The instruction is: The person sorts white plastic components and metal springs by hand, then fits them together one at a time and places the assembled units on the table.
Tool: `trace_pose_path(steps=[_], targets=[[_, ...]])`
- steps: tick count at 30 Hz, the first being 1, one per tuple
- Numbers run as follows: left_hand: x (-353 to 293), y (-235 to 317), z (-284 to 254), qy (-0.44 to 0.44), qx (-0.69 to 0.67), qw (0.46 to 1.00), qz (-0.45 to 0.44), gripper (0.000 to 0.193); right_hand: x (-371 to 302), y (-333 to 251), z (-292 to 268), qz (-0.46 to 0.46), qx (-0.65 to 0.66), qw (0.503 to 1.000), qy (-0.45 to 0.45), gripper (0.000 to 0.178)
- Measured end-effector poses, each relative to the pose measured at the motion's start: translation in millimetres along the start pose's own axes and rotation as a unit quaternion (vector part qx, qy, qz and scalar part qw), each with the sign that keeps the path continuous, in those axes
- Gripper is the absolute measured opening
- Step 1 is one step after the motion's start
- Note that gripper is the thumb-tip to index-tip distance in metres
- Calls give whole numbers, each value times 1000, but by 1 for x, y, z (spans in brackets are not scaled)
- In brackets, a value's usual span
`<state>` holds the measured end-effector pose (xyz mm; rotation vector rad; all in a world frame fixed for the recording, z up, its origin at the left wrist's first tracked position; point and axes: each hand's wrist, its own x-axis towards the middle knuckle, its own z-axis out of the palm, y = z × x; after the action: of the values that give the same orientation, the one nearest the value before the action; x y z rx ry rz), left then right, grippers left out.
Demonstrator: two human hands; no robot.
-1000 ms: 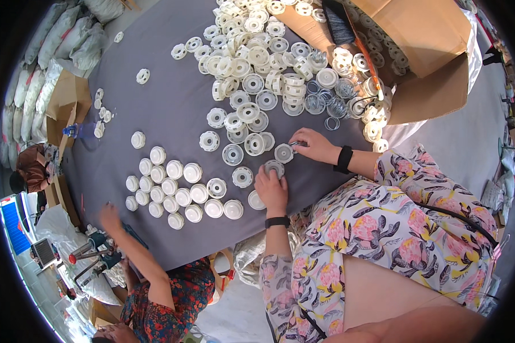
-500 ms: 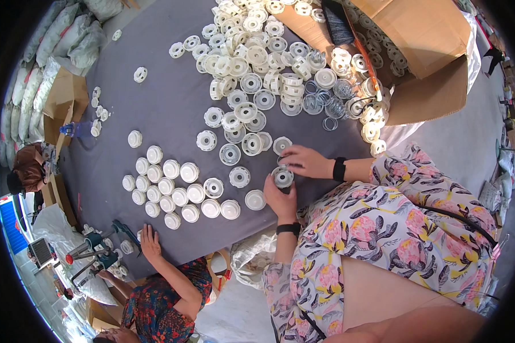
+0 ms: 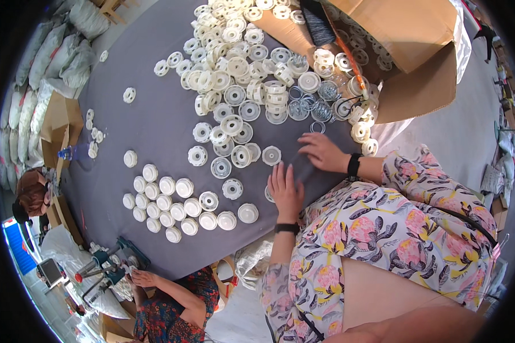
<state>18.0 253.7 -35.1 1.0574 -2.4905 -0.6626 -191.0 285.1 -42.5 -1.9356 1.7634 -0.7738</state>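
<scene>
Here's a pale disc [image 3: 268,196], mostly covered, just its left rim peeking out, farther up a round white wheel [image 3: 272,155], flat on the grey desk [image 3: 171,126], hole at centre, there a silvery wire coil [image 3: 312,127], ring-shaped

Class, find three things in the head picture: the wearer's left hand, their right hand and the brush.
Left hand [image 3: 286,197]: head view, back of the hand.
Right hand [image 3: 327,153]: head view, back of the hand.
Brush [image 3: 319,24]: head view, dark bristles.

Left head-worn fisheye view, looking down, fairly near above the grey table [image 3: 154,114]
</scene>
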Motion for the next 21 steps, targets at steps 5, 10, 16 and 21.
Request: trace_pose_path(steps=[5, 10, 16, 21], targets=[[47, -24, 22, -20, 135, 989, -52, 51, -12, 20, -21, 58, 2, 998, 34, 27], [39, -25, -6, -52, -86, 981, -164, 45, -16, 2, -13, 55, 28, 998, 14, 28], [-9, -3, -21, -22, -592, 735, -329, 51, 6, -33, 21, 299, 569, 739, -201, 39], [-38, 18, -25, 13, -196, 956, -217, 62, 15, -48, 28, 306, 517, 744, -294, 36]])
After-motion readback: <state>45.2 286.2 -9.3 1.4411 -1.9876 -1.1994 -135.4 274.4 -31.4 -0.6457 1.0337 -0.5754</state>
